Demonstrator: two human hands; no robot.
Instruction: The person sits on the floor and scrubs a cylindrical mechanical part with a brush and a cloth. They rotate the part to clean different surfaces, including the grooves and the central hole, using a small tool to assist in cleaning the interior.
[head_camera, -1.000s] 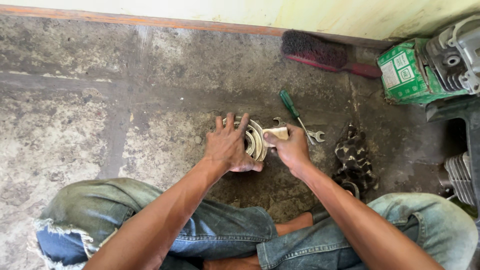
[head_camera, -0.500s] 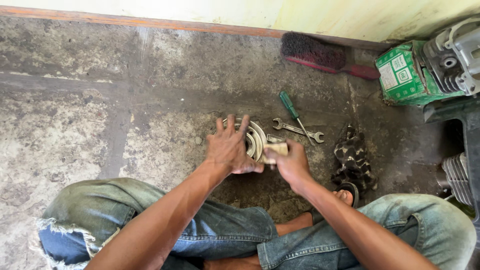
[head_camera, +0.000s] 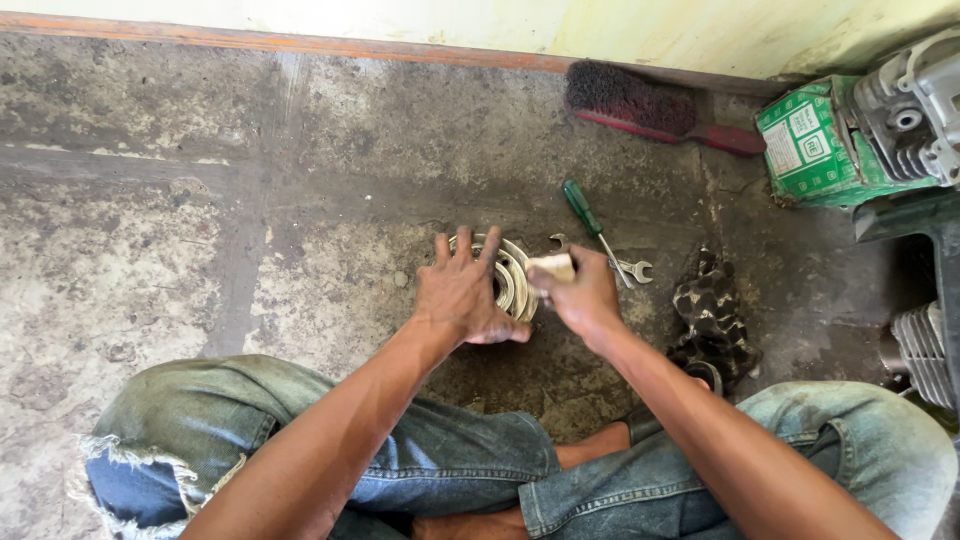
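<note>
The round metal engine part (head_camera: 508, 275) is pinned flat by the left hand (head_camera: 462, 295); a pale abrasive block (head_camera: 552, 266) is pinched in the right hand (head_camera: 585, 298). A slipped stroke could scrape the holding fingers (head_camera: 488, 248) just beside it.

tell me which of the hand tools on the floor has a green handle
The screwdriver, lying just beyond the right hand. The wrench beside it is bare metal; the brush is red.

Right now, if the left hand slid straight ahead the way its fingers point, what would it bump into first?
Nothing close. The left hand lies flat on the round metal part, fingers pointing toward the wall. Ahead of them is only bare concrete floor, so the way looks free up to the wall's orange base strip.
</note>
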